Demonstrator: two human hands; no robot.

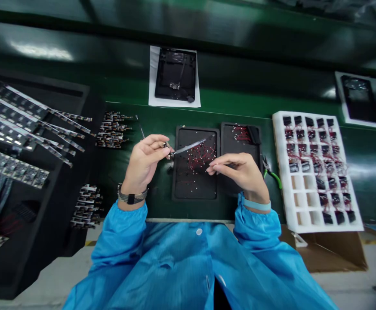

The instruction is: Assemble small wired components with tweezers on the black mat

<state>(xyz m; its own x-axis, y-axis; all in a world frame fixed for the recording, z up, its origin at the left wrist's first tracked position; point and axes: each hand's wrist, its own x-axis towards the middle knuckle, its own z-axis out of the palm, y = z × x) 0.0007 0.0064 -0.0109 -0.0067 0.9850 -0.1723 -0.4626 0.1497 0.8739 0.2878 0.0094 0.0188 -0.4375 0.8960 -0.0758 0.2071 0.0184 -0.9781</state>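
Observation:
My left hand pinches a small circuit board between thumb and fingers. From it a flat grey ribbon cable sticks out to the right, over a black tray. Many thin red wires with white ends lie loose in that tray. Over the tray's right edge, my right hand has its thumb and fingertips pressed together. Anything between them is too small to make out. Beside it, a second black tray carries more red wires and a black piece.
Stacks of small boards stand left, next to a large black bin with board strips. A white foam tray of wired black parts is at right, green-handled cutters beside it. Black device housings lie on white sheets behind.

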